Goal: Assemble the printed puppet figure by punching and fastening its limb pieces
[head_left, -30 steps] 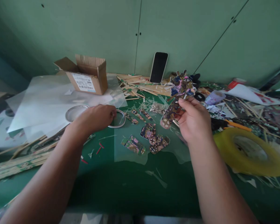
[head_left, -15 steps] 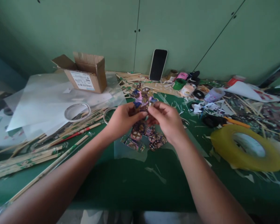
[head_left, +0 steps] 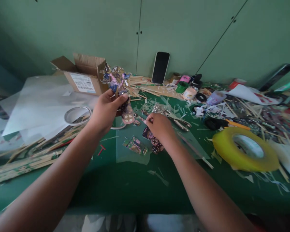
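Observation:
My left hand (head_left: 105,108) is closed on a colourful cut-out figure (head_left: 117,79), raised in front of the cardboard box; its lower part, with a pale round pattern, hangs below my fingers. My right hand (head_left: 160,127) is low over the table with thumb and finger pinched together. What lies in that pinch is too small to make out. A dark patterned cut-out piece (head_left: 156,146) is partly hidden under my right wrist. Left of it, a greenish cut-out piece (head_left: 136,145) rests on a clear sheet (head_left: 125,158). Behind my right hand are a silvery heap (head_left: 158,108) and a shiny metal tool (head_left: 181,123).
An open cardboard box (head_left: 83,79) and a phone (head_left: 160,67) stand at the back. Left are a white ring (head_left: 67,116) and thin sticks (head_left: 26,164). Right are a large yellow tape roll (head_left: 222,151), black-handled scissors (head_left: 215,123), small jars (head_left: 189,92) and scraps.
My left hand has lifted the figure up and to the left. My right hand has let go of it and moved down to the table, uncovering the silvery heap and metal tool.

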Available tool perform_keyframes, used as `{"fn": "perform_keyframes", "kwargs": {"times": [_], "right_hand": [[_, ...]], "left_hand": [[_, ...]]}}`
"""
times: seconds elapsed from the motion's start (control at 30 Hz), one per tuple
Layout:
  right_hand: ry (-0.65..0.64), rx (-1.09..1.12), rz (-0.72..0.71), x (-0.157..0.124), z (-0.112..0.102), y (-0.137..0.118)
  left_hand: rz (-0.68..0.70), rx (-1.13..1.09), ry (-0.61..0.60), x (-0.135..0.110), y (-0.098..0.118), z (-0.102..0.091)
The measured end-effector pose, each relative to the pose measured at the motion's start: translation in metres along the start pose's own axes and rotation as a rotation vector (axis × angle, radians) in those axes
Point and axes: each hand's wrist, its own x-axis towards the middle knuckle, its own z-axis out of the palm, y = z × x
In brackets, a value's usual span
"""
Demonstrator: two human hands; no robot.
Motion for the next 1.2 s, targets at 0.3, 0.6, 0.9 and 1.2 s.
{"fn": "perform_keyframes", "kwargs": {"times": [0.3,0.6,0.9,1.2], "right_hand": [[-0.087,0.025,0.043,0.000,-0.007,0.005],[-0.114,0.017,-0.015,-0.001,-0.005,0.008],[-0.084,-0.010,-0.029,0.000,0.001,0.000],[-0.114,-0.023,-0.026,-0.006,-0.002,0.001]], "left_hand": [[0.029,0.012,0.076,0.004,0.004,-0.006],[0.032,0.117,0.022,0.003,-0.008,0.001],[0.063,0.099,0.037,0.007,-0.010,-0.002],[0.076,0.198,0.050,0.013,-0.011,-0.013]]}}
